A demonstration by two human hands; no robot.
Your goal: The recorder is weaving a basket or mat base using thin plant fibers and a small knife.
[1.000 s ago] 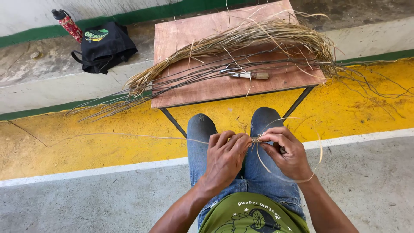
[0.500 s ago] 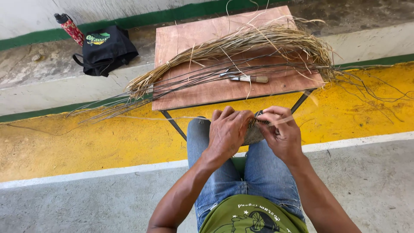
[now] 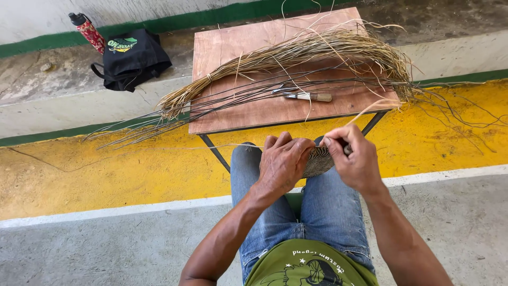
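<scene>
My left hand (image 3: pixel 284 161) grips the edge of a small round woven disc (image 3: pixel 319 161), dark and pale striped, held above my knees. My right hand (image 3: pixel 355 158) pinches the disc's other edge together with a thin pale fibre strand (image 3: pixel 373 106) that curves up toward the table. Both hands hide most of the disc. A small wooden table (image 3: pixel 222 47) stands just beyond my knees. On it lie a bundle of dried straw-coloured fibres (image 3: pixel 296 53), long dark thin strands (image 3: pixel 248 95) and a knife with a pale handle (image 3: pixel 307 96).
A black bag (image 3: pixel 129 58) and a red patterned bottle (image 3: pixel 87 32) rest on the concrete ledge at the far left. Loose strands spill off the table onto the yellow painted floor (image 3: pixel 106 169) on both sides. Grey concrete lies under my seat.
Both hands have risen from my lap toward the table edge with the woven disc, and the view has tilted slightly. The disc now shows more between the hands.
</scene>
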